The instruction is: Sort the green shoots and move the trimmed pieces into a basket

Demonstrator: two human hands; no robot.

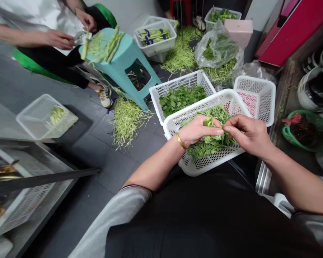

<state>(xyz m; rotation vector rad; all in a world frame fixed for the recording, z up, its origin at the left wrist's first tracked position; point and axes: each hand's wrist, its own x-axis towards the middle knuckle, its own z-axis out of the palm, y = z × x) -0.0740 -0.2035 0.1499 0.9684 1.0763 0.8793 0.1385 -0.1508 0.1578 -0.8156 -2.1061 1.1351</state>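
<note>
My left hand [197, 130], with a gold bracelet at the wrist, is closed around a small bunch of leafy greens [208, 122]. Fingertips of my right hand [246, 134] are pinched together right beside it, close to the left thumb; whatever lies between them is too small to make out. Both hands are over a white perforated basket [185, 168] at my lap, which holds frilly green leaves [204, 148]. Touching its far side is another white basket [156, 96] with darker flat leaves [181, 99].
A co-worker's hands [59, 38] work at a teal stool [123, 53] bearing peeled stalks. Green peelings [127, 120] litter the floor. A white basket [270, 96], plastic bag [216, 46] and pink bin [239, 30] stand ahead. A metal shelf [43, 211] is at left, a green colander [288, 138] right.
</note>
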